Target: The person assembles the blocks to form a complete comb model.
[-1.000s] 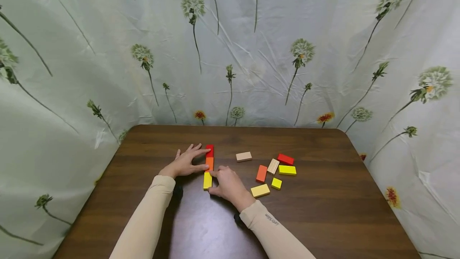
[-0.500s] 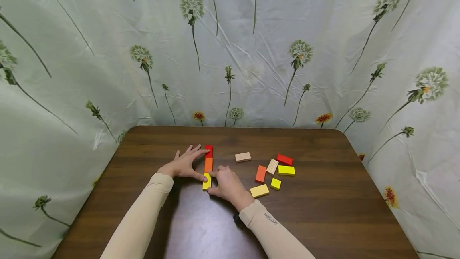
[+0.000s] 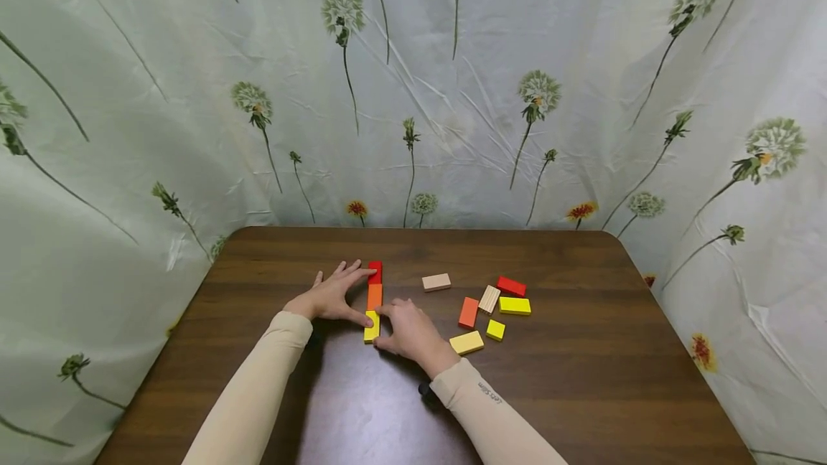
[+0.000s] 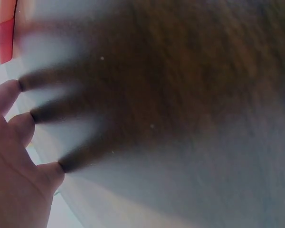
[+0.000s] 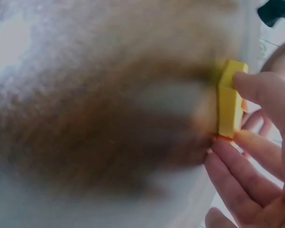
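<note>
A red block (image 3: 375, 268), an orange block (image 3: 375, 296) and a yellow block (image 3: 372, 334) lie end to end in a line on the table. My left hand (image 3: 327, 298) spreads its fingers left of the line, with the index fingertip at the red block and the thumb on the yellow one. From the right, my right hand (image 3: 413, 332) pinches the yellow block between thumb and index finger. The right wrist view shows the yellow block (image 5: 230, 102) between those fingers. In the left wrist view, several fingertips of my left hand (image 4: 19, 156) rest on the table.
To the right lie loose blocks: a pale wooden block (image 3: 436, 282), a striped wooden block (image 3: 489, 299), an orange-red block (image 3: 469, 312), a red block (image 3: 512, 286), a yellow block (image 3: 515, 306), a small yellow block (image 3: 495, 330) and a pale yellow block (image 3: 466, 342). A flowered curtain (image 3: 452, 128) hangs behind the table.
My left thumb has moved from the orange block down onto the yellow block. My right hand stays at the yellow block, and the loose blocks have not moved.
</note>
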The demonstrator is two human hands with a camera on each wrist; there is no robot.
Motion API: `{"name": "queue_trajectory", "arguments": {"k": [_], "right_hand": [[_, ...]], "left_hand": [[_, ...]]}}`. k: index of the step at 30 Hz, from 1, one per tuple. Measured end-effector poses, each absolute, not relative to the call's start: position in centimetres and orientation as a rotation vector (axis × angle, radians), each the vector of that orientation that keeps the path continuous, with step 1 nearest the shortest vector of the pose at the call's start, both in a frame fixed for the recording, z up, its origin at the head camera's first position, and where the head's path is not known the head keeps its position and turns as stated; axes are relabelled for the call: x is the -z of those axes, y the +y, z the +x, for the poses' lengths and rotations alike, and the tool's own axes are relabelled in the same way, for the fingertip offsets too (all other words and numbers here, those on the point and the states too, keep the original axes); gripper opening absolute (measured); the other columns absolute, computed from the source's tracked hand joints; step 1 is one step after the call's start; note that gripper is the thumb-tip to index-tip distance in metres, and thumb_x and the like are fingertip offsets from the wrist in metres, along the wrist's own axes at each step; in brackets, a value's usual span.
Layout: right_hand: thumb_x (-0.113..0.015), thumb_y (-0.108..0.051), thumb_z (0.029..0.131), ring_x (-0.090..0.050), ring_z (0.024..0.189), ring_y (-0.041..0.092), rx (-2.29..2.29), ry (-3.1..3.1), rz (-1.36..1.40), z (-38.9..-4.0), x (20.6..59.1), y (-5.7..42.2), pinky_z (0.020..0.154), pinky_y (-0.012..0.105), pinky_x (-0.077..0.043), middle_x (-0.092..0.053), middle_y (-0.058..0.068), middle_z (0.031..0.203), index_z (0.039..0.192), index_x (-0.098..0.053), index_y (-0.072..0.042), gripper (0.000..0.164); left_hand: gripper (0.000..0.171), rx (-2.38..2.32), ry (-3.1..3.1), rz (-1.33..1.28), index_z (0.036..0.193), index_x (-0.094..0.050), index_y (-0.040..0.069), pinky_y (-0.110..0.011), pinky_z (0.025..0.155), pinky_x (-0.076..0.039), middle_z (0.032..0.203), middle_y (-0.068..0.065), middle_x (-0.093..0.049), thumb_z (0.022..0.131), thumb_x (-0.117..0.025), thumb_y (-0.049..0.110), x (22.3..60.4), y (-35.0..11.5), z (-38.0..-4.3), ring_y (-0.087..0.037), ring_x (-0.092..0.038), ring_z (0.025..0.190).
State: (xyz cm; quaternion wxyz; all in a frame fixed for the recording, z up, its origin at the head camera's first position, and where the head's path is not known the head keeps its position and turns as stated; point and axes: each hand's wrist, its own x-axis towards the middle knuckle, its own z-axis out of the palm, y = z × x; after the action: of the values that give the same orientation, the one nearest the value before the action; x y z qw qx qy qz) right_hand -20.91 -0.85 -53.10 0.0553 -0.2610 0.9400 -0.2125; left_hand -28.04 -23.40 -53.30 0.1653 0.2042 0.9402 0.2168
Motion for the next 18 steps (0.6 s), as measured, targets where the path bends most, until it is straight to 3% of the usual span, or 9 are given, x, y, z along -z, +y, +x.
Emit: {"name": "queue_trajectory", "arguments": {"k": [7,18], "right_hand": [[-0.082,-0.027,0.097,-0.074,0.117,0.021,0.820,2.769,-0.784,-21.2,52.4,1.3,0.103,0.041,-0.060,-0.078,0.005,0.127,0.135,-0.075,-0.011,0.042],[-0.082,-0.020,0.096,-0.075,0.111,0.028,1.064,2.848,-0.547,-20.7,51.4,8.6,0.098,0.049,-0.061,-0.078,0.007,0.120,0.127,-0.079,-0.011,0.032]], "left_hand": [[0.113,-0.629,2.679,0.571,0.167,-0.038,0.023,-0.090,0.118,-0.004,0.180,-0.021,-0.018,0.076,-0.090,0.064,53.2,-23.4,-28.3,-0.054,-0.009,0.165],[0.113,-0.677,2.658,0.566,0.168,-0.038,0.023,-0.088,0.120,0.000,0.180,-0.019,-0.018,0.076,-0.091,0.063,54.0,-24.1,-28.5,-0.051,-0.009,0.166]]}}
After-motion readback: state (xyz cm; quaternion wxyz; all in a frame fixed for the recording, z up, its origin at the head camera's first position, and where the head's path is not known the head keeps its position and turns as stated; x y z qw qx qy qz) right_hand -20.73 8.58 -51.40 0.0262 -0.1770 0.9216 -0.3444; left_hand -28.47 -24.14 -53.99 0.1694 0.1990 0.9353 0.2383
